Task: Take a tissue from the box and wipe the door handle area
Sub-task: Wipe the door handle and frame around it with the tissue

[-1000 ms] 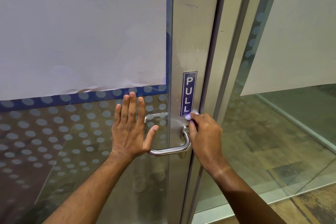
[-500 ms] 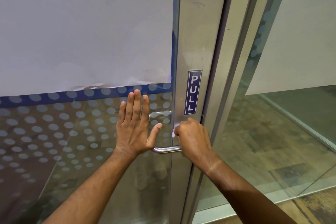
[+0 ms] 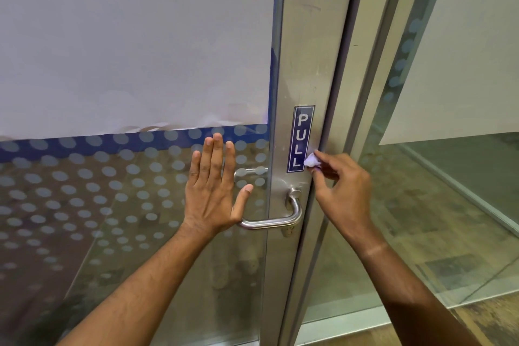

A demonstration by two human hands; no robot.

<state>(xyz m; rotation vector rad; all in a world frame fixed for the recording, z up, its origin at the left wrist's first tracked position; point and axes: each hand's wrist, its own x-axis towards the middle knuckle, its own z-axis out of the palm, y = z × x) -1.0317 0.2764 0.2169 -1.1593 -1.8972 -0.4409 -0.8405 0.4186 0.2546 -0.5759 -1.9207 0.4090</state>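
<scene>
A steel lever door handle [image 3: 276,220] sticks out of the metal door stile [image 3: 303,64], below a blue PULL sticker [image 3: 300,139]. My right hand [image 3: 341,189] pinches a small wad of white tissue [image 3: 311,161] and presses it to the stile beside the sticker's lower right corner, above the handle. My left hand [image 3: 214,191] lies flat on the dotted glass pane [image 3: 112,205] left of the handle, fingers spread and pointing up, thumb close to the lever's end. No tissue box is in view.
White paper [image 3: 134,36] covers the upper part of the glass door. To the right stands the metal door frame [image 3: 373,93] and a fixed glass panel [image 3: 449,205] with more paper. A wood-look floor [image 3: 491,317] shows at the bottom right.
My right hand with the tissue went down over the handle's base half a second ago and has now risen back up beside the PULL sticker. The left hand stays flat on the glass.
</scene>
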